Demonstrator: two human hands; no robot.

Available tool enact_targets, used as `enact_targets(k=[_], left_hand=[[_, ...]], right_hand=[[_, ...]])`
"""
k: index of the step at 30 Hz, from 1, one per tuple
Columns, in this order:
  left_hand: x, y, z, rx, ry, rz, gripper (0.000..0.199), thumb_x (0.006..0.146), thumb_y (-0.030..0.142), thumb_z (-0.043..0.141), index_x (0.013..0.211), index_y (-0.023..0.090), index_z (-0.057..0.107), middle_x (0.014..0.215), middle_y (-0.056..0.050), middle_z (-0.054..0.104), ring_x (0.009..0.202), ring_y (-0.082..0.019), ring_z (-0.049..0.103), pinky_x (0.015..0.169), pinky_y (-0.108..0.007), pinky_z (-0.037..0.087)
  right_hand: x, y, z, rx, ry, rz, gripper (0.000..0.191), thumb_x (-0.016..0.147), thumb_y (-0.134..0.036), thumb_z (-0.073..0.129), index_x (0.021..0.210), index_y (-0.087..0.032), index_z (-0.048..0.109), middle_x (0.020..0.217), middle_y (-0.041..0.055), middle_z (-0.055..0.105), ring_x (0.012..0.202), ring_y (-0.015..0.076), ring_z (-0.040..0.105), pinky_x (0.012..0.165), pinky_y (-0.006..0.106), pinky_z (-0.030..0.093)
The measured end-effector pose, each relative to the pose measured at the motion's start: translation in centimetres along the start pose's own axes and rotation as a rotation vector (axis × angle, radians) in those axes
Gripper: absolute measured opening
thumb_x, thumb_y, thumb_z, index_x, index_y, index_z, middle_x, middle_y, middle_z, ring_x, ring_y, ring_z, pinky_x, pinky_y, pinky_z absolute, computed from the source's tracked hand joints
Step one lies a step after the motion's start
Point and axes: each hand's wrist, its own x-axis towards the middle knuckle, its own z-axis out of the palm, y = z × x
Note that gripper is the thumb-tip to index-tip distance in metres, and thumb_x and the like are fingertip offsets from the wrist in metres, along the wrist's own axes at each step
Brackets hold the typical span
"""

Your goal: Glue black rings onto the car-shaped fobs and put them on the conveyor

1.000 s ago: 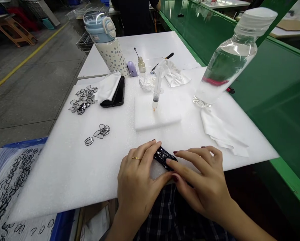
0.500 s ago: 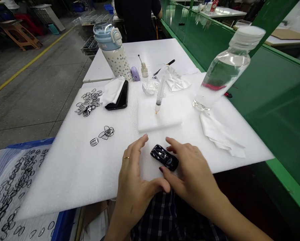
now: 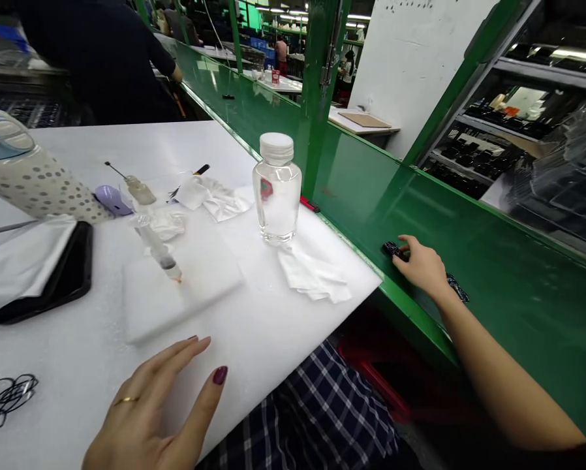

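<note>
On the green surface to the right, my right hand (image 3: 423, 264) has its thumb and fingers around one end of a small black toy car (image 3: 389, 249). A second black toy car (image 3: 457, 287) lies partly hidden behind my right wrist. My left hand (image 3: 160, 405) rests over the white foam sheet (image 3: 254, 346), fingers apart, holding nothing. Beyond it, a syringe (image 3: 160, 251) lies on a white foam block (image 3: 200, 281).
A clear bottle (image 3: 278, 196) stands by the foam's right edge, with a white cloth (image 3: 315, 274) before it. A phone (image 3: 72, 274), a dotted flask (image 3: 43, 186) and black rings (image 3: 12, 395) are at the left. A person (image 3: 97, 59) sits beyond the table.
The view has swung right. My right hand has gone from the foam to the green surface, and the black car is no longer on the foam between my hands.
</note>
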Motion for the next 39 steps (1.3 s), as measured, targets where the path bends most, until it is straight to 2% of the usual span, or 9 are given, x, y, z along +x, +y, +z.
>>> enact_targets(k=[6, 16, 20, 22, 28, 31, 34, 36, 39], left_hand=[[-0.2, -0.4, 0.1, 0.016, -0.013, -0.007, 0.033, 0.087, 0.048, 0.058, 0.118, 0.034, 0.06, 0.123, -0.002, 0.059, 0.107, -0.031, 0.058, 0.104, -0.053, 0.042], [-0.7, 1.3, -0.6, 0.146, -0.02, -0.032, 0.034, 0.088, 0.052, 0.054, 0.117, 0.035, 0.059, 0.121, -0.002, 0.061, 0.111, -0.031, 0.056, 0.057, -0.034, 0.053], [-0.8, 2.3, -0.5, 0.164, -0.005, 0.018, 0.03, 0.089, 0.045, 0.057, 0.115, 0.032, 0.06, 0.117, -0.004, 0.063, 0.109, -0.029, 0.057, 0.084, -0.045, 0.054], [-0.7, 2.9, -0.6, 0.152, -0.025, 0.03, 0.035, 0.088, 0.041, 0.059, 0.122, 0.031, 0.056, 0.12, -0.004, 0.062, 0.11, -0.028, 0.058, 0.091, -0.047, 0.053], [-2.7, 3.3, -1.5, 0.112, -0.057, -0.025, 0.061, 0.09, 0.031, 0.054, 0.146, 0.028, 0.029, 0.139, -0.009, 0.052, 0.125, -0.027, 0.054, 0.097, -0.041, 0.054], [-4.6, 3.5, -1.3, 0.106, 0.046, -0.061, 0.056, 0.093, 0.022, 0.05, 0.146, 0.03, 0.032, 0.133, -0.006, 0.058, 0.119, -0.022, 0.059, 0.097, -0.035, 0.054], [-5.4, 4.4, -0.7, 0.096, 0.06, -0.089, 0.055, 0.09, 0.019, 0.058, 0.141, 0.029, 0.041, 0.125, -0.007, 0.061, 0.109, -0.02, 0.064, 0.093, -0.032, 0.056], [-4.9, 5.1, -0.5, 0.059, -0.012, -0.088, 0.062, 0.081, 0.018, 0.069, 0.138, 0.026, 0.045, 0.127, -0.009, 0.06, 0.109, -0.023, 0.064, 0.091, -0.035, 0.058], [-3.0, 5.5, -1.3, 0.002, -0.248, -0.079, 0.076, 0.069, 0.014, 0.078, 0.139, 0.026, 0.047, 0.144, -0.009, 0.05, 0.124, -0.028, 0.055, 0.099, -0.042, 0.054]], right_hand=[[-5.8, 6.5, -2.8, -0.16, 0.047, 0.237, 0.06, 0.079, -0.049, 0.054, 0.128, -0.016, 0.056, 0.104, 0.0199, 0.069, 0.085, 0.0423, 0.063, 0.048, 0.041, 0.039], [-6.0, 9.3, -2.9, -0.149, 0.135, 0.361, 0.051, 0.068, -0.047, 0.069, 0.117, -0.033, 0.063, 0.075, 0.0143, 0.07, 0.042, 0.0257, 0.054, 0.037, 0.038, 0.028], [-5.9, 2.0, -3.9, -0.012, 0.215, 0.149, 0.061, 0.076, -0.05, 0.066, 0.133, -0.045, 0.045, 0.1, 0.0042, 0.072, 0.071, 0.0256, 0.067, 0.051, 0.039, 0.045], [-6.8, -4.6, -3.8, 0.24, 0.194, -0.241, 0.059, 0.08, -0.038, 0.066, 0.135, -0.035, 0.046, 0.109, 0.0051, 0.069, 0.088, 0.0254, 0.069, 0.065, 0.036, 0.054], [-11.4, -21.5, -2.0, 0.477, -0.447, -1.371, 0.06, 0.079, -0.003, 0.054, 0.135, -0.019, 0.043, 0.106, 0.0087, 0.067, 0.094, 0.0221, 0.064, 0.081, 0.037, 0.054], [-10.9, -23.9, -1.0, 0.643, -0.605, -1.285, 0.04, 0.083, -0.01, 0.06, 0.121, -0.021, 0.054, 0.103, 0.0049, 0.069, 0.094, 0.0189, 0.064, 0.082, 0.034, 0.053], [-8.1, -25.5, 0.1, 0.906, -0.372, -0.87, 0.022, 0.082, -0.025, 0.066, 0.102, -0.019, 0.058, 0.093, 0.0036, 0.068, 0.085, 0.0173, 0.064, 0.078, 0.033, 0.053], [-6.5, -27.2, 0.9, 0.987, -0.299, -0.718, 0.03, 0.079, -0.028, 0.069, 0.104, -0.018, 0.056, 0.093, 0.0054, 0.066, 0.084, 0.0185, 0.063, 0.076, 0.035, 0.053], [-5.0, -29.7, 1.8, 0.995, -0.549, -0.791, 0.025, 0.082, -0.031, 0.065, 0.101, -0.017, 0.059, 0.095, 0.0066, 0.066, 0.087, 0.0197, 0.063, 0.081, 0.037, 0.051]])
